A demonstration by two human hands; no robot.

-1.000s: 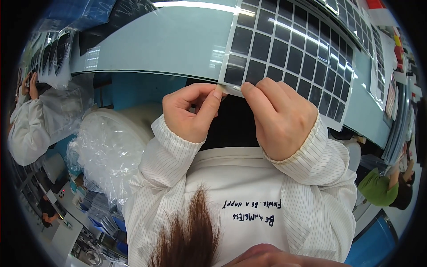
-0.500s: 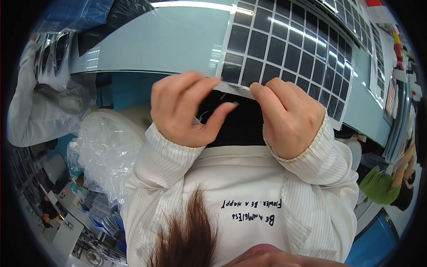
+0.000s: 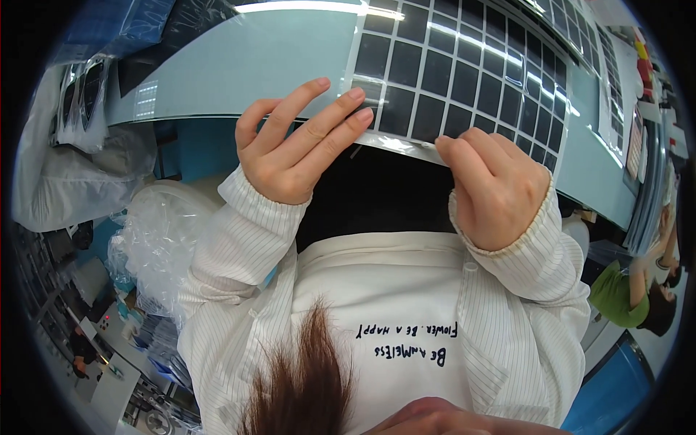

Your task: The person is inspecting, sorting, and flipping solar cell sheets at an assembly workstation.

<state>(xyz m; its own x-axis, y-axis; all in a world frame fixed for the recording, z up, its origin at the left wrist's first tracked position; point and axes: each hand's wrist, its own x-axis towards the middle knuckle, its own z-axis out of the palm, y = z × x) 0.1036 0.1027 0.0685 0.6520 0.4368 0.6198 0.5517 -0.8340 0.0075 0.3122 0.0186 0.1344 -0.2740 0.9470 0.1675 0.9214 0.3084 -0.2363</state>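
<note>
Meanwhile, at twelve o'clock, the left hand (image 3: 293,148) lays loose fingers on the near edge of a sheet of dark squares (image 3: 464,72); the right hand (image 3: 496,185) pinches it. Little looks peeled; most squares remain.

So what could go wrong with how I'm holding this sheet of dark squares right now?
The sheet of dark squares overhangs the table edge, so it could slide off. The right hand pinches only its curled near rim, which might crease. The left hand has fingertips on the squares and may smudge them.
</note>
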